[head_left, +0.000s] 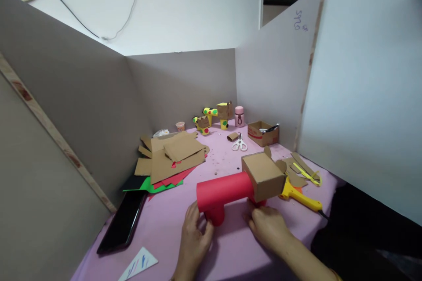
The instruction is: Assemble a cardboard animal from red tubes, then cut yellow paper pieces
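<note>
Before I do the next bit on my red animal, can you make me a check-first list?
1. Left hand on the short red tube leg: ok, touching.
2. Right hand at the other leg: cannot tell, leg mostly hidden.
3. Cardboard box head on the red tube body: ok, sits at its end.
4. Scissors out of the way: ok, farther back.
5. Yellow-handled tool away from fingers: ok, beside the box.
6. Phone safe: not ok, near the table edge.
</note>
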### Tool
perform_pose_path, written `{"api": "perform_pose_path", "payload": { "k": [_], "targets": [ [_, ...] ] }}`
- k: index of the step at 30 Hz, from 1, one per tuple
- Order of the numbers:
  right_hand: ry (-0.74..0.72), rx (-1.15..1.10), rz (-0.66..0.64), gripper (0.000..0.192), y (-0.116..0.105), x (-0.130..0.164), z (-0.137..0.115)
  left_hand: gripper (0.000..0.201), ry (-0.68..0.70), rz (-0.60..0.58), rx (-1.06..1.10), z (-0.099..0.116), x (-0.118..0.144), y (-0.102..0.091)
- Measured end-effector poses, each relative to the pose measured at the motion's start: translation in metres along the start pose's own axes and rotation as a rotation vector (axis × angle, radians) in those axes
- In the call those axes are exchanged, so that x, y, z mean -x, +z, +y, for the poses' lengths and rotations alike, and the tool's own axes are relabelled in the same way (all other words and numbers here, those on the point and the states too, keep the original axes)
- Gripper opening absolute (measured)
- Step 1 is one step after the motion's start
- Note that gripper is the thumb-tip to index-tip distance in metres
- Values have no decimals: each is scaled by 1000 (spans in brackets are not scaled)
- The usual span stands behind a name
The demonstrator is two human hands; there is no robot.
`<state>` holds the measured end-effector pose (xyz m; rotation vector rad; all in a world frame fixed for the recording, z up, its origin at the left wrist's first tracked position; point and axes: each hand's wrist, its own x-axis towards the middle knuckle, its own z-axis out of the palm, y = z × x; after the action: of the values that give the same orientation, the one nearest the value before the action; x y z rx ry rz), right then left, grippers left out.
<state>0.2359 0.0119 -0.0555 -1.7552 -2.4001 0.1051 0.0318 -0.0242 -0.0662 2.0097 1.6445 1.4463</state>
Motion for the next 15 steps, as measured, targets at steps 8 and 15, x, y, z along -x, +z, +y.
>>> {"api": "perform_pose_path", "payload": {
  "k": [8, 15],
  "targets": [
    [-2, 46, 4, 31, 5, 2, 6, 37, 13, -13, -15, -1, 2, 0],
    [-55, 89, -15, 37, 11, 8, 15, 37, 5, -30, 19, 3, 2, 0]
  ]
}}
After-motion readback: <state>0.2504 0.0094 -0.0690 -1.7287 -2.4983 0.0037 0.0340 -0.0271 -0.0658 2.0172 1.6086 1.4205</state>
